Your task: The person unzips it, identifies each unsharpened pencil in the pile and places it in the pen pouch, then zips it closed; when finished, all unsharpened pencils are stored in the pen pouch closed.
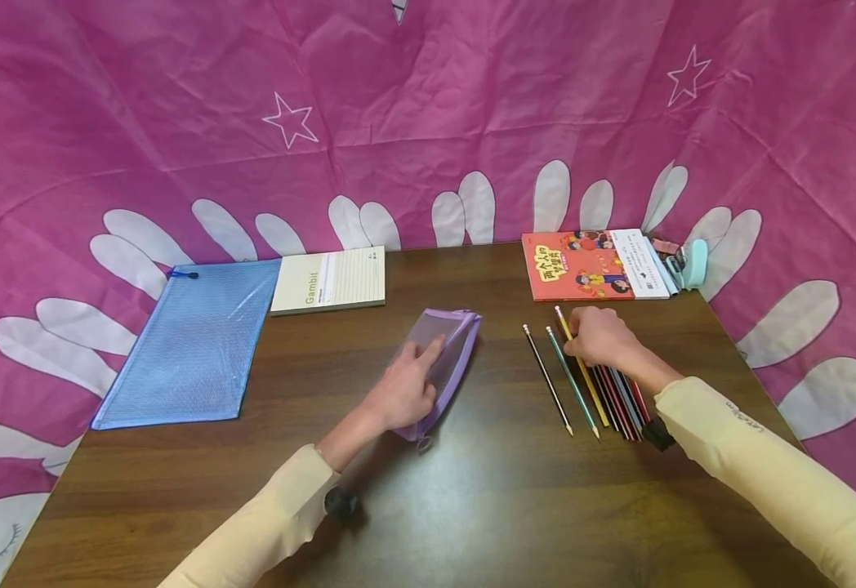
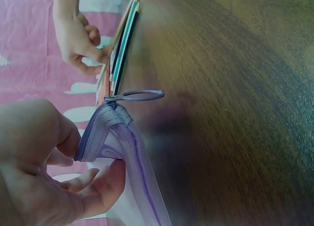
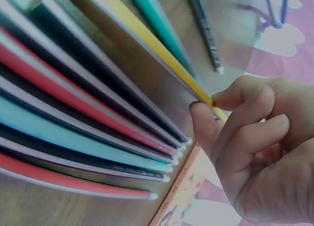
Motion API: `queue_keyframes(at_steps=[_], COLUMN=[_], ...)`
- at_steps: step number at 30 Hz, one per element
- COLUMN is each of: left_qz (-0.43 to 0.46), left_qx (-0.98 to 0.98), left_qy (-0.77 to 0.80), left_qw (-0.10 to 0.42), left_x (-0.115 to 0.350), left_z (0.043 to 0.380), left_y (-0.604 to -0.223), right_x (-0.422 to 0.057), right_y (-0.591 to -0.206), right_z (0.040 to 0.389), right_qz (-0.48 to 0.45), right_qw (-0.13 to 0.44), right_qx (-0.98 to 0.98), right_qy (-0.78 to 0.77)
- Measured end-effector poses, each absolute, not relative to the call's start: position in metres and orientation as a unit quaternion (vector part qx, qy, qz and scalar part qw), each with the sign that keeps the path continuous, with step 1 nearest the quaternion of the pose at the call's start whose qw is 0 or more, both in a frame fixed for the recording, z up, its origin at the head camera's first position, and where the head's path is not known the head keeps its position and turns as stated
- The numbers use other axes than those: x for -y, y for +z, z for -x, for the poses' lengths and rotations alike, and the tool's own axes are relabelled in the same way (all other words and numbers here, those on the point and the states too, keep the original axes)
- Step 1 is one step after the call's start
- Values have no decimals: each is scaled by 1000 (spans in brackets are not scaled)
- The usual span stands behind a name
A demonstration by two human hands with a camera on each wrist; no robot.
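Note:
My left hand (image 1: pixel 402 394) grips a purple mesh zip pouch (image 1: pixel 435 323) in the middle of the table. In the left wrist view, thumb and fingers curl at its zipped edge, and a ring pull (image 2: pixel 142 95) sticks out from the corner. My right hand (image 1: pixel 603 335) pinches a yellow pencil (image 3: pixel 162 54) between thumb and forefinger near its eraser end. Left of that pencil lie a green pencil (image 1: pixel 573 384) and a black pencil (image 1: pixel 548 380), spaced apart. Several striped pencils (image 1: pixel 622 408) lie side by side under my right forearm, partly hidden by it.
A blue mesh zip folder (image 1: pixel 185 343) lies at the left, beside a cream notebook (image 1: pixel 332 282). At the back right is a red picture book (image 1: pixel 575 265), with a mint-coloured object (image 1: pixel 695 263) at its right end. A pink cloth (image 1: pixel 399 122) hangs behind the table.

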State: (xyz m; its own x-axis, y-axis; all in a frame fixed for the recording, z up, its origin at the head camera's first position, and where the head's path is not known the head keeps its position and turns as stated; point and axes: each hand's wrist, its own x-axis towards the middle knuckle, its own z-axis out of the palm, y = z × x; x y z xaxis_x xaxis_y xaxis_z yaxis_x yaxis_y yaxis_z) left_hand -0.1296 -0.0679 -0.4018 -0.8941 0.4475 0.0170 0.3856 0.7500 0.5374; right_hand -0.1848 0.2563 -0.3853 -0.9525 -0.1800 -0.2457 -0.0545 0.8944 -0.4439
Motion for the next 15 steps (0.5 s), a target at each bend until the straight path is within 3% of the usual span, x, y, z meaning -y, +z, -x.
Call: queue_keyframes(at_steps=[15], left_qz=[-212], left_qx=[-932], left_qy=[292], left_qw=[47], left_x=[66], left_z=[131], left_y=[-400], right_x=[-243], right_y=[-371], right_z=[180], right_qz=[-5], right_qw=[149], right_qx=[-851], right_qy=[-504])
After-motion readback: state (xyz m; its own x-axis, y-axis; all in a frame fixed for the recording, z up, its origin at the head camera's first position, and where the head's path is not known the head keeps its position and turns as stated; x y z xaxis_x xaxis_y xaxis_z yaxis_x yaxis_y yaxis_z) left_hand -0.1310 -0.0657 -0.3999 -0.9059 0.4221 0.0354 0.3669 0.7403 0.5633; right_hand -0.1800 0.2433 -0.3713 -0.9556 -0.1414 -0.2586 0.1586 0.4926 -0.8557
